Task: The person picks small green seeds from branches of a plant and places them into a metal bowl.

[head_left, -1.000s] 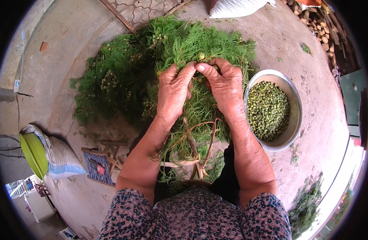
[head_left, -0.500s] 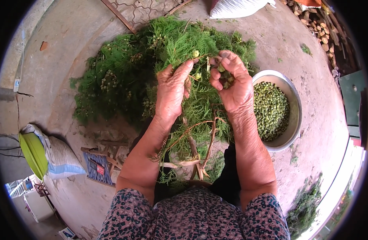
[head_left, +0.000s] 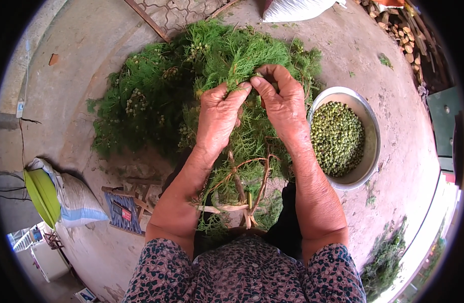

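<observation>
A leafy evergreen branch (head_left: pixel 248 129) with feathery sprigs and a brown stem lies across my lap and up between my forearms. My left hand (head_left: pixel 214 121) is closed on one of its sprigs, thumb and finger pinched at the tip. Thumb and fingertips of my right hand (head_left: pixel 285 103) close on a small green cone (head_left: pixel 258 75) right beside the left fingertips; most of it is hidden. The inside of the right palm cannot be seen. To the right stands a metal basin (head_left: pixel 376 146) holding many small green cones (head_left: pixel 338 139).
A heap of cut evergreen branches (head_left: pixel 141 108) spreads ahead and left. A low stool (head_left: pixel 125 209), a stuffed sack (head_left: pixel 80 202) and a lime-green tub (head_left: pixel 41 197) are on the left. A white sack (head_left: pixel 297 10) and stacked firewood (head_left: pixel 406 38) lie farther off.
My right hand has moved left and turned inward, bringing its fingertips to the left ones. Cones seen in its curled fingers before are now out of sight. The left hand barely moved.
</observation>
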The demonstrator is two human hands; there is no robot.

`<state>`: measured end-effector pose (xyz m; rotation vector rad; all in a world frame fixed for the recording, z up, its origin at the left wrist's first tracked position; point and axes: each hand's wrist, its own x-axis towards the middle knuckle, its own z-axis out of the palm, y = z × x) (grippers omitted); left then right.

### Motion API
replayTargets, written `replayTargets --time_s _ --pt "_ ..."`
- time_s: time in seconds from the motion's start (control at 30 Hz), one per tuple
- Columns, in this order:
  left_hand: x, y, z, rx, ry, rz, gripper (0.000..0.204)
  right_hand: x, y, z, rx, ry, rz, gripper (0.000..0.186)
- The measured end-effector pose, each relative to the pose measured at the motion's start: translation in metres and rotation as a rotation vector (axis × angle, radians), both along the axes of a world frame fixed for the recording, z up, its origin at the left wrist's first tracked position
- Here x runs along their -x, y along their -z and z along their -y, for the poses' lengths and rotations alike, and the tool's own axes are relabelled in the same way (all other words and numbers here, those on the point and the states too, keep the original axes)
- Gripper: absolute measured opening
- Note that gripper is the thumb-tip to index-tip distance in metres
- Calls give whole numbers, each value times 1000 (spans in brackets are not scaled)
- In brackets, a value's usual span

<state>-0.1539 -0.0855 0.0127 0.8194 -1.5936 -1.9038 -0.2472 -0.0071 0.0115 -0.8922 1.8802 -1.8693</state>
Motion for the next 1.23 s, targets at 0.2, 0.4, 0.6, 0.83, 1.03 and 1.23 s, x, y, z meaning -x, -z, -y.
replayTargets --time_s 0.2,0.4,0.6,0.83,1.03,1.23 --pt "2 -1 4 -266 -138 -2 18 4 -9 -3 263 -145 787 13" --pt "0 0 8 -176 -134 -79 27 16 -1 -10 548 -335 964 22" --pt "4 2 10 -225 -135 -125 26 17 0 -9 475 -307 1029 24" --pt "0 -1 12 -261 -121 -188 21 16 0 -6 460 -279 1010 27" --pt "-1 -4 11 -226 -91 -204 19 15 3 -5 407 -255 972 21" --pt "-3 4 17 -263 -9 -257 17 12 3 -5 123 -305 760 18"
